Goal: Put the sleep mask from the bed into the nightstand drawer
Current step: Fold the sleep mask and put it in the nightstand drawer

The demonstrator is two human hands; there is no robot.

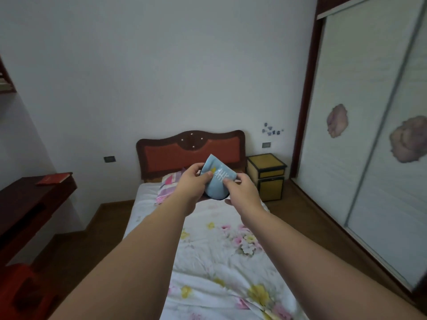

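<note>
The light-blue fabric sleep mask (216, 181) with a white printed design and dark edging is hanging in the air above the bed (221, 257) with its white floral sheet, pinched from both sides. The left hand (193, 181) is clamping its fingers (209, 174) on the mask's left edge while the right hand (240, 189) is gripping the right edge. Beyond them, the yellow, dark-trimmed nightstand (266, 175) is standing beside the red padded wooden headboard (184, 151), its drawer shut.
</note>
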